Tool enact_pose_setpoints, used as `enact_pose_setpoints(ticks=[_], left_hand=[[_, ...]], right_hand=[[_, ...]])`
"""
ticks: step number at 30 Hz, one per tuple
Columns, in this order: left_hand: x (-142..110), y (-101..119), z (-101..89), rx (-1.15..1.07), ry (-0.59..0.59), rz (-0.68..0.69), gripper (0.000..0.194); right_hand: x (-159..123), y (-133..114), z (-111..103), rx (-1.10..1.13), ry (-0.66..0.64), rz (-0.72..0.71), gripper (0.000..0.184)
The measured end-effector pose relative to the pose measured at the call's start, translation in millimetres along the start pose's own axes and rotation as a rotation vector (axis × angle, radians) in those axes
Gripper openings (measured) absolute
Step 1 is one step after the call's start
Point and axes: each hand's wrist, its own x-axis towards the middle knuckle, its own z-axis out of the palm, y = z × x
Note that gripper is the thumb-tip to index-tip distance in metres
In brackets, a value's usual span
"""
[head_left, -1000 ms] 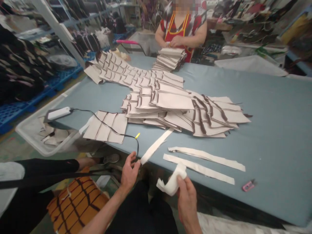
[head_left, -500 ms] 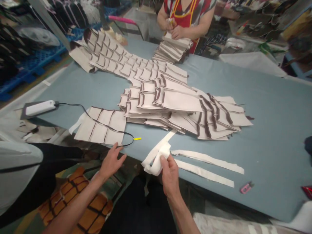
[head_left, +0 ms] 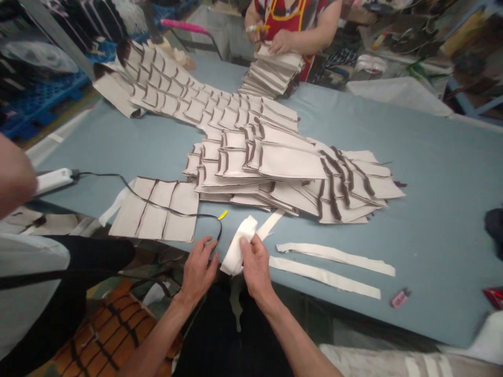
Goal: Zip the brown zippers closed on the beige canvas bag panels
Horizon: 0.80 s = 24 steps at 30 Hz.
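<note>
My right hand (head_left: 256,262) is closed on a rolled-up white fabric strip (head_left: 238,246) at the near edge of the blue-grey table (head_left: 440,209). The strip's loose end (head_left: 271,223) runs up toward the stacks of cream fabric pieces with dark trim (head_left: 283,167). My left hand (head_left: 198,269) lies just left of the roll with its fingers spread, touching the table edge by a black cable (head_left: 173,209). Two more white strips (head_left: 334,264) lie flat to the right of my right hand.
A small pink object (head_left: 400,298) sits near the front right edge. A white device (head_left: 53,179) with the cable lies at the left edge. Across the table a person in a red apron (head_left: 293,21) handles a stack of pieces (head_left: 273,70). Another person's sleeve (head_left: 23,272) is at my left.
My right hand has gathered more of the strip into the roll and moved left toward the table edge. My left hand came right, close beside the roll.
</note>
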Motion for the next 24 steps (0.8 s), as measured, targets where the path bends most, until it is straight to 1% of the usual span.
enact_pose_setpoints(ticks=[2,4,6,8,10,12,14,16,18,19,20,21,22,24], left_hand=[[9.8,-4.3,3.8,-0.107,-0.108,0.027,0.036],[22.8,-10.2,8.3,-0.184,-0.164,0.009,0.038],[34.7,-16.2,11.3,-0.238,-0.166,-0.039,0.041],[41.8,-19.8,12.2,-0.3,-0.167,-0.08,0.041],[43.8,-19.6,11.5,-0.384,-0.174,-0.119,0.039],[43.9,-16.1,9.9,-0.484,-0.19,-0.175,0.041],[46.2,-11.4,6.7,-0.599,-0.239,-0.249,0.049],[51.5,-7.0,1.7,-0.713,-0.321,-0.32,0.065],[57.0,-3.8,-4.4,-0.806,-0.411,-0.375,0.084],[58.7,-2.8,-7.3,-0.839,-0.45,-0.396,0.09],[59.1,-2.3,-9.8,-0.863,-0.481,-0.415,0.092],[58.1,-2.5,-11.7,-0.879,-0.505,-0.429,0.089],[55.8,-3.5,-12.7,-0.885,-0.524,-0.441,0.082],[48.7,-7.9,-11.8,-0.867,-0.551,-0.462,0.058]], right_hand=[[4.6,0.5,5.4,0.02,0.041,-0.019,0.039],[10.0,-0.1,6.5,0.043,0.082,-0.026,0.039],[14.4,-1.5,4.0,0.064,0.11,-0.02,0.04],[16.1,-3.4,0.6,0.076,0.129,-0.014,0.041],[14.6,-5.1,-0.1,0.081,0.139,-0.016,0.04],[10.5,-4.9,4.0,0.082,0.134,-0.024,0.039],[6.8,-0.8,12.5,0.078,0.112,-0.032,0.038],[7.5,8.0,22.0,0.062,0.084,-0.037,0.036],[15.2,20.7,28.0,0.025,0.074,-0.04,0.036],[21.6,28.1,28.7,-0.003,0.079,-0.038,0.036],[28.9,35.8,27.8,-0.035,0.092,-0.036,0.035],[36.5,43.7,25.3,-0.072,0.108,-0.031,0.034],[43.7,51.6,21.7,-0.111,0.127,-0.024,0.033],[54.6,66.7,13.2,-0.191,0.159,-0.009,0.031]])
